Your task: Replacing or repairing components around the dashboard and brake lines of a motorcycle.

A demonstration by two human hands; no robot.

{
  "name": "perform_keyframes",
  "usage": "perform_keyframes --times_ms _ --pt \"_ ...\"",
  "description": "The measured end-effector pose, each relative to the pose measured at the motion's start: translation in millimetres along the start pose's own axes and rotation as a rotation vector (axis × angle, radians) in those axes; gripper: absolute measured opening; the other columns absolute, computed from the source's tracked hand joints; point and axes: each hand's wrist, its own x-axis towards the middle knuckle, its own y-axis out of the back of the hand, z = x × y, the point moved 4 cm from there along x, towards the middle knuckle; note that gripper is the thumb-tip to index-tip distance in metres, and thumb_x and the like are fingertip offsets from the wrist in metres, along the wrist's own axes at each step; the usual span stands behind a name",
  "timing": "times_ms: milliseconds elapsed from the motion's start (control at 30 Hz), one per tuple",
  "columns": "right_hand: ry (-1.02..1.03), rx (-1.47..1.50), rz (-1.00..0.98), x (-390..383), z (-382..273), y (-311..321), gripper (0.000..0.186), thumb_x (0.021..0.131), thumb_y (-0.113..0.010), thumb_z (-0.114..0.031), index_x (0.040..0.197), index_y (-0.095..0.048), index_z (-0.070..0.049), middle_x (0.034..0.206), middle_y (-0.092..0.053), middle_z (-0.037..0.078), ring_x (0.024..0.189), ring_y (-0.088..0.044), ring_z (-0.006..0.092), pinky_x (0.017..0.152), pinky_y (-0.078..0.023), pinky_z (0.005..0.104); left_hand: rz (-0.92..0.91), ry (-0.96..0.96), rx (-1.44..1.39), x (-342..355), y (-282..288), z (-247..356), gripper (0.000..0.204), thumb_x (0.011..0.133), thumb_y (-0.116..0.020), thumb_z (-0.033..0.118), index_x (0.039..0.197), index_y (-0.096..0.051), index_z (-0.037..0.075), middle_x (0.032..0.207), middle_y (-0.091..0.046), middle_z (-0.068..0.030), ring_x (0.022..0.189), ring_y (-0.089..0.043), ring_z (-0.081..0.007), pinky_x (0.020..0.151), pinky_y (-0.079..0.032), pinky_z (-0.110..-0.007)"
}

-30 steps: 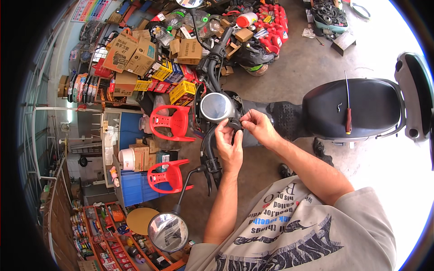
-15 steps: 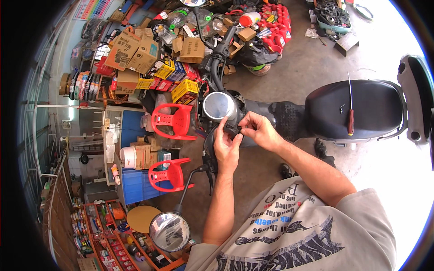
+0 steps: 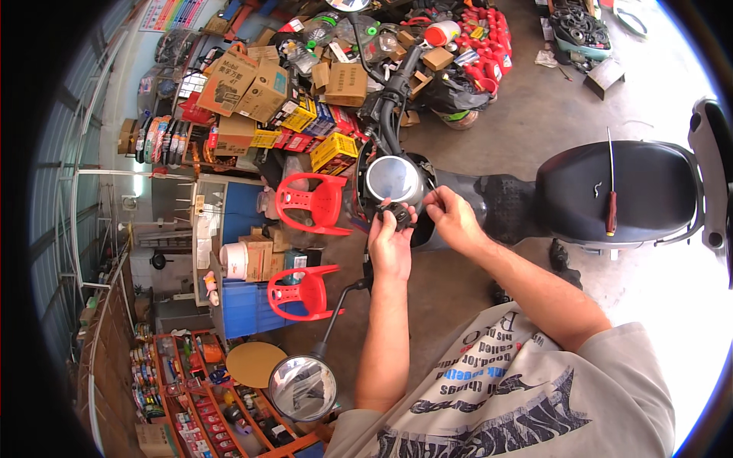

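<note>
My left hand [image 3: 392, 248] is closed round a small black part [image 3: 395, 217] that looks like a handlebar switch housing, held just below the motorbike's round gauge [image 3: 392, 179]. Thumb and fingers grip it from both sides. Beside it on the right, my right hand [image 3: 456, 219] is pinched, thumb against forefinger, apart from the black part. Whatever lies in that pinch is too small to make out. A screwdriver [image 3: 611, 212] with a red handle rests on the black seat [image 3: 634, 175], next to a small pale curled piece [image 3: 598, 189].
The near mirror [image 3: 302, 388] sticks out at lower left. Two red plastic chairs [image 3: 311, 203] stand left of the motorbike. Cardboard boxes [image 3: 347, 84] and red bottles [image 3: 487, 42] are heaped beyond the handlebar [image 3: 393, 95]. Orange shelves [image 3: 198, 389] hold small goods at lower left.
My left hand has turned and lifted the black part into plain sight. My right hand has drawn slightly away from it. The whole view has shifted, so the scene sits further right.
</note>
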Motion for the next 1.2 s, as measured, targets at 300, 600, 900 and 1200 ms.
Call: perform_keyframes --times_ms 300,600,900,1200 --pt "-0.031 0.025 -0.088 6 9 7 0.031 0.091 -0.046 -0.014 0.11 -0.063 0.003 0.074 -0.063 0.017 0.074 -0.065 0.0257 0.072 -0.05 0.0365 0.061 0.115 -0.237 22 6 -1 0.03 0.1 -0.049 0.021 0.114 -0.051 -0.006 0.109 -0.058 -0.0174 0.107 -0.057 -0.0304 0.095 -0.049 -0.041" --pt "0.021 -0.095 -0.113 6 1 12 0.029 0.088 -0.047 -0.011 0.107 -0.066 0.0 0.067 -0.064 0.015 0.067 -0.067 0.0266 0.066 -0.051 0.0384 0.129 0.161 -0.337 31 10 -1 0.034 0.101 -0.047 0.023 0.112 -0.05 -0.008 0.11 -0.057 -0.0202 0.107 -0.057 -0.0325 0.095 -0.049 -0.044" --pt "0.113 -0.207 -0.134 3 -11 10 0.023 0.088 -0.051 -0.011 0.102 -0.067 -0.001 0.07 -0.066 0.015 0.07 -0.066 0.0289 0.068 -0.051 0.0411 0.205 0.193 -0.364 36 11 -1 0.037 0.103 -0.039 0.025 0.12 -0.045 -0.008 0.112 -0.056 -0.0226 0.103 -0.058 -0.0329 0.089 -0.052 -0.043" --pt "0.104 -0.259 -0.155 2 -15 11 0.02 0.087 -0.055 -0.013 0.1 -0.068 -0.004 0.085 -0.067 0.021 0.085 -0.066 0.0385 0.077 -0.052 0.0474 0.252 0.196 -0.312 41 13 1 0.038 0.103 -0.036 0.025 0.121 -0.045 -0.007 0.112 -0.057 -0.0235 0.103 -0.059 -0.0329 0.088 -0.053 -0.043"
